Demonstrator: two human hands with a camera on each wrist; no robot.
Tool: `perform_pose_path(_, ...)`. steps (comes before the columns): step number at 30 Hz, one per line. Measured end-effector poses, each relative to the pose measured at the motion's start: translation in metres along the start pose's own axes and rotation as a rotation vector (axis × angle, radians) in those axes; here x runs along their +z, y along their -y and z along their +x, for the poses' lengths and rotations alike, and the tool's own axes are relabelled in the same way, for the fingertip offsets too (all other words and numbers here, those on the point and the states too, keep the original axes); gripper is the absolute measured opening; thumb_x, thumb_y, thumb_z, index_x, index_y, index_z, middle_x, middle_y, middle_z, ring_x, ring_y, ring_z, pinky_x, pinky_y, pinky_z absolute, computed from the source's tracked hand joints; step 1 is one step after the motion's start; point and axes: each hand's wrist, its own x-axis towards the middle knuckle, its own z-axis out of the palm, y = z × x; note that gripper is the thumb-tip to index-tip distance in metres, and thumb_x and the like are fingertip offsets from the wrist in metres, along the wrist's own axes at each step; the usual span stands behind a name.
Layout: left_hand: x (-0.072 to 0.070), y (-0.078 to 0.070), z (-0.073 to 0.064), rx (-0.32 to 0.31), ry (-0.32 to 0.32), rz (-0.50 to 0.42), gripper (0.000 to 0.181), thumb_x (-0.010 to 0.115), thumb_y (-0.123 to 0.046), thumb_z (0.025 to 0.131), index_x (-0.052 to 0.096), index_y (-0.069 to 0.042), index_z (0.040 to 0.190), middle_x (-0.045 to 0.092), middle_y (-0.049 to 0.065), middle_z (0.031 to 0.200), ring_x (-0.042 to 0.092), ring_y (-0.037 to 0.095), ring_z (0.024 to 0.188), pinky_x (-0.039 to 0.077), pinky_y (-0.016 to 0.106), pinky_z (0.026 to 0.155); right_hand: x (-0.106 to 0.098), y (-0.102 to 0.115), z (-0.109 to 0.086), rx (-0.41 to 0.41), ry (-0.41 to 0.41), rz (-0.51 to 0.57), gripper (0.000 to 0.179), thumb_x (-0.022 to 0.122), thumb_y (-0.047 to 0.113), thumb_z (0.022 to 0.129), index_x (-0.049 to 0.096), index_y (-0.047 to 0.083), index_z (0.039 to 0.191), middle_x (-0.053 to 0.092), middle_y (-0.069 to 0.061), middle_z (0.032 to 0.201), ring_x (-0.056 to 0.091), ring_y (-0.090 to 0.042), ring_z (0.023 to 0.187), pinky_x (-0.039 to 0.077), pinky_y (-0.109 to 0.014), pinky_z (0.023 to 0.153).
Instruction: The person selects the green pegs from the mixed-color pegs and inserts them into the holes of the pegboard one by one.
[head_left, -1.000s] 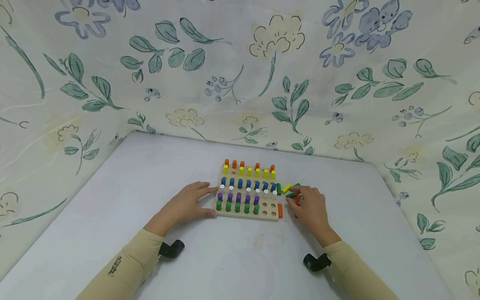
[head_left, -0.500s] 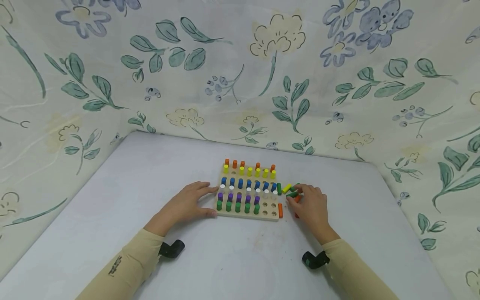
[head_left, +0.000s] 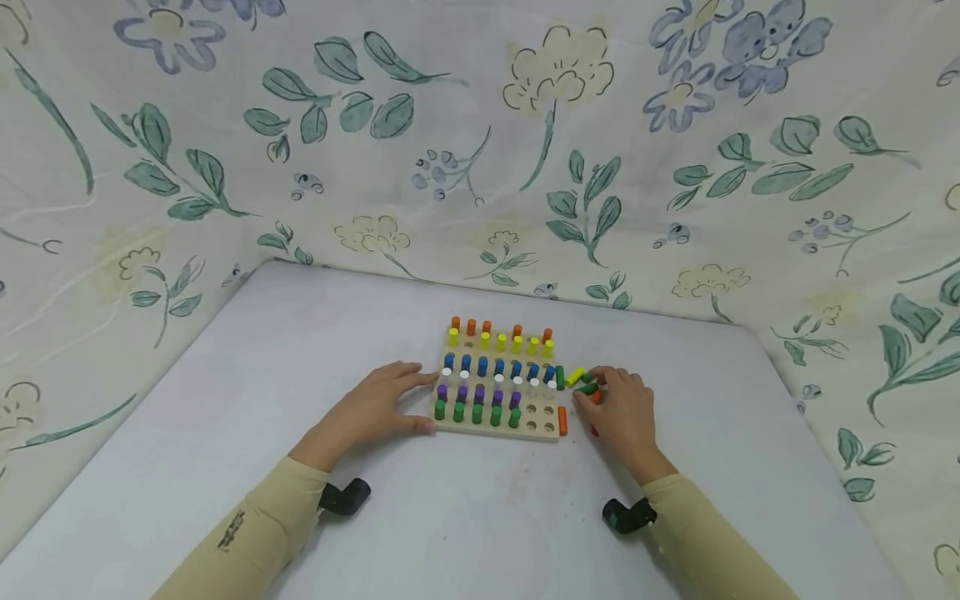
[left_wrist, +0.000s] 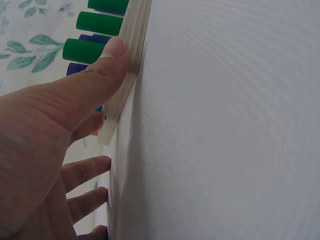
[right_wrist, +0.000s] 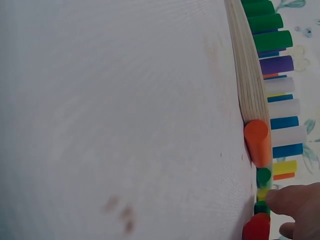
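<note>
Two bare hands attend a wooden pegboard [head_left: 495,431] at the centre of the head view, flat on a white table [head_left: 450,533]. Its upright pegs stand in rows by colour: orange pegs [head_left: 471,328] and yellow pegs [head_left: 501,342] uppermost, then blue pegs [head_left: 482,367], white pegs [head_left: 498,381], purple pegs [head_left: 497,397] and, lowest, green pegs [head_left: 477,414]. The left hand [head_left: 363,410], left of centre, is spread wide, thumb at the board's lower-left corner and index finger at its left edge. The right hand [head_left: 627,421], right of centre, has thumb and index finger narrowly apart about a loose green peg [head_left: 587,389]; whether they pinch it cannot be determined. Nearby, a slanted yellow peg [head_left: 575,377] lies between that peg and the board. One loose orange peg [head_left: 562,421] lies just beside the board's lower-right corner. Beige sleeves [head_left: 258,521] enter from the lower left and lower right; floral cloth [head_left: 480,108] fills the upper frame.
</note>
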Motion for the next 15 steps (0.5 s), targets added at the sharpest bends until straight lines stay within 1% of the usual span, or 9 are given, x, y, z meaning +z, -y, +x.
perform_pose_path(15, 0.0027, 0.0011, 0.0007, -0.002, 0.000, -0.003, 0.088, 0.079, -0.059, 0.080, 0.048, -0.022, 0.154, 0.036, 0.016, 0.161, 0.026, 0.043, 0.150, 0.027, 0.065, 0.118, 0.0020, 0.0003, 0.0012, -0.014, 0.020, -0.019, 0.042, 0.074, 0.027, 0.092, 0.065, 0.003, 0.124, 0.067, -0.015, 0.114, 0.057, -0.034, 0.103, 0.046, -0.047, 0.083)
